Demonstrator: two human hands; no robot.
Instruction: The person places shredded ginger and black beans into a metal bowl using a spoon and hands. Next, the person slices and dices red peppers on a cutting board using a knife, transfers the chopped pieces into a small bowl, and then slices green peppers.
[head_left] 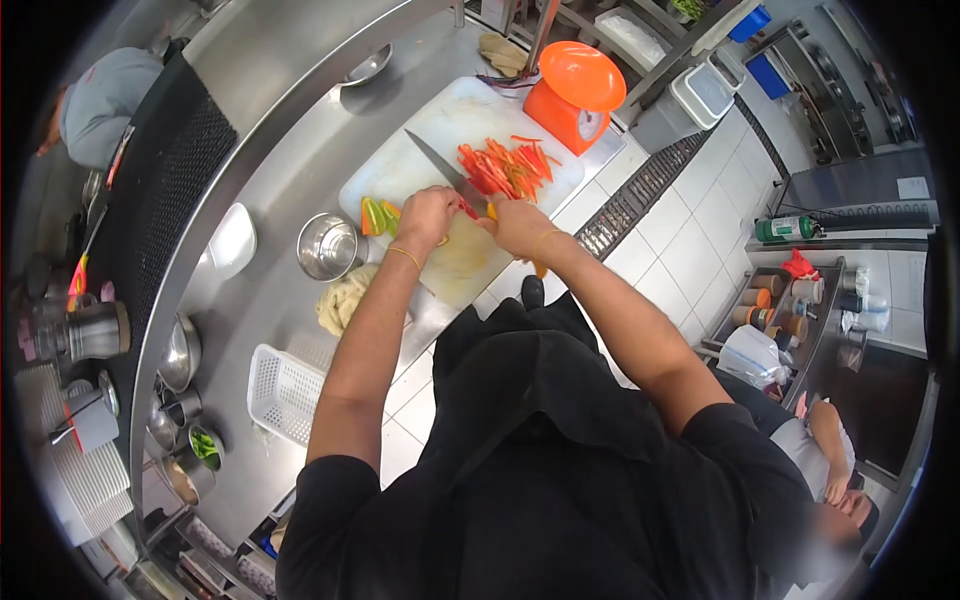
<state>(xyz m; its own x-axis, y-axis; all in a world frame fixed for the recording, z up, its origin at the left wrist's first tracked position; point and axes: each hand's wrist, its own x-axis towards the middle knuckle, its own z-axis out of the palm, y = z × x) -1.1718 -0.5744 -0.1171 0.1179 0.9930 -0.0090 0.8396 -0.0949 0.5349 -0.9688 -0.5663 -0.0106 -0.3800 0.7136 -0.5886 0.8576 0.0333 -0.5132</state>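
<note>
A white cutting board (pixel 400 165) lies on the steel counter. Over its near part, my left hand (pixel 430 214) has its fingers closed on a red pepper piece (pixel 467 208). My right hand (pixel 518 226) is wrapped round the yellow handle (pixel 491 211) of a knife (pixel 435 158), whose blade points up and left across the board. Beside the blade is a pile of sliced red pepper strips (pixel 508 170). Green and orange pepper pieces (pixel 378 216) sit at the board's left edge, close to my left hand.
An orange scale (pixel 567 113) stands at the board's far right corner. To the left are a steel bowl (pixel 328 247), a cloth (pixel 345 298), a white basket (pixel 285 393) and a white container (pixel 233 241). Other people are at far left (pixel 108 105) and lower right (pixel 825 440).
</note>
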